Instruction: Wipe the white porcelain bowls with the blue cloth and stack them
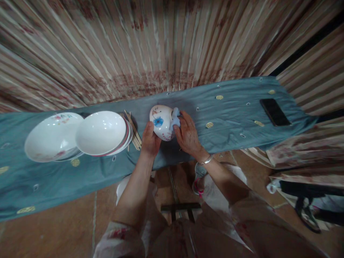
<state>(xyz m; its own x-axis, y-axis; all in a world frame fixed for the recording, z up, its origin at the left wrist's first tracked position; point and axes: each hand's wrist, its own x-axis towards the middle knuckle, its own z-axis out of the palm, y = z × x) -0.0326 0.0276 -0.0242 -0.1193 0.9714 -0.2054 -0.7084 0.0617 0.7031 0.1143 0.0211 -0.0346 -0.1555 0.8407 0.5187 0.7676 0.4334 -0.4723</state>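
A white bowl (163, 116) with a blue flower and small red marks is tipped on its side above the cloth, its outer surface toward me. My left hand (151, 140) grips its left and lower edge, the thumb lying on the outside. Against the bowl's right side, my right hand (188, 134) is closed on a light blue cloth (175, 120) that touches the bowl near its foot. The fingers under the bowl are hidden. To the left of my left hand lie several wooden chopsticks (136, 137).
A stack of white bowls (100, 130) stands left of the chopsticks, beside a stack of larger floral dishes (51, 138). A black phone (274, 112) lies at the right end of the blue-green tablecloth (228, 132). Pleated curtains (161, 46) hang behind.
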